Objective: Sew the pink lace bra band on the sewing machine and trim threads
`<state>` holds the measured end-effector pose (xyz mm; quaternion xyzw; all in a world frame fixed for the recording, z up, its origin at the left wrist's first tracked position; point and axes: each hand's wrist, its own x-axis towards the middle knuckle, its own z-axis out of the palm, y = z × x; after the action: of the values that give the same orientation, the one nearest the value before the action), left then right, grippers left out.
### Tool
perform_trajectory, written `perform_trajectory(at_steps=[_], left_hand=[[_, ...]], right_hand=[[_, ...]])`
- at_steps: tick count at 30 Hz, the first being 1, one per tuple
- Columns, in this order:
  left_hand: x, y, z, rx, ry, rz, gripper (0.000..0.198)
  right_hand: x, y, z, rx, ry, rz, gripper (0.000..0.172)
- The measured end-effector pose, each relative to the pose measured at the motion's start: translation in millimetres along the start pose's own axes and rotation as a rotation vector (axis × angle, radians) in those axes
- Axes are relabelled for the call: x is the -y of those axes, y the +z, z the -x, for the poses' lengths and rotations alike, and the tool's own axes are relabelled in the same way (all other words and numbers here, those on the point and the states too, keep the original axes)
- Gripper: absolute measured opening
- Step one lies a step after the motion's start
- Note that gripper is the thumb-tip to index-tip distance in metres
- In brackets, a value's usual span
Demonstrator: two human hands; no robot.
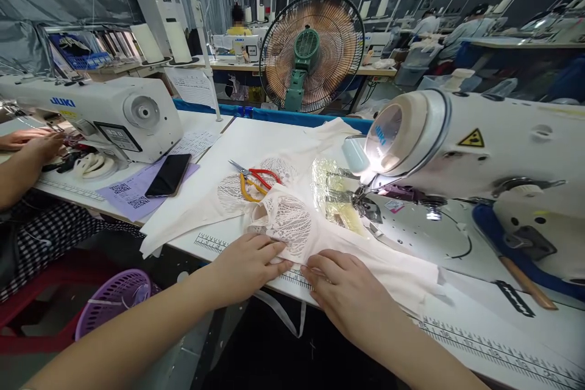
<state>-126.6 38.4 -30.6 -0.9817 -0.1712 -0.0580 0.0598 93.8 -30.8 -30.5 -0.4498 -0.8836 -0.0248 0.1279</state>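
A pale pink bra (pixel 292 219) with lace cups lies at the front edge of the white sewing table, its wing spreading right toward the needle area. My left hand (pixel 247 265) grips its lower edge below the lace cup, fingers closed on the cloth. Close beside it, my right hand (pixel 345 283) pinches the same edge, thumb and fingertips partly hidden. Behind the cup, small cutters (pixel 256 181) with one red and one yellow handle rest on another pale lace piece (pixel 228 195). A thin strap (pixel 286 317) hangs below the table edge.
A lit sewing machine (pixel 457 140) stands at right, with a razor-like black blade (pixel 514 298) and wooden-handled tool (pixel 528 283) nearby. At left are a phone (pixel 169 175), purple paper (pixel 130 198), another sewing machine (pixel 91 109) and a co-worker's hand (pixel 43 146). A fan (pixel 307 46) stands behind.
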Motion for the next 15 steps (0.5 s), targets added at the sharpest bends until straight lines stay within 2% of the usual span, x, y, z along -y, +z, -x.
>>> perform_trajectory(at_steps=[5, 15], left_hand=[[3.6, 1.3, -2.0, 0.013, 0.012, 0.003, 0.03], [2.8, 3.0, 0.2, -0.008, 0.022, 0.006, 0.03]], right_hand=[[-1.7, 2.1, 0.2, -0.013, -0.016, 0.001, 0.023], [-2.2, -0.2, 1.6, 0.094, -0.014, -0.043, 0.025]])
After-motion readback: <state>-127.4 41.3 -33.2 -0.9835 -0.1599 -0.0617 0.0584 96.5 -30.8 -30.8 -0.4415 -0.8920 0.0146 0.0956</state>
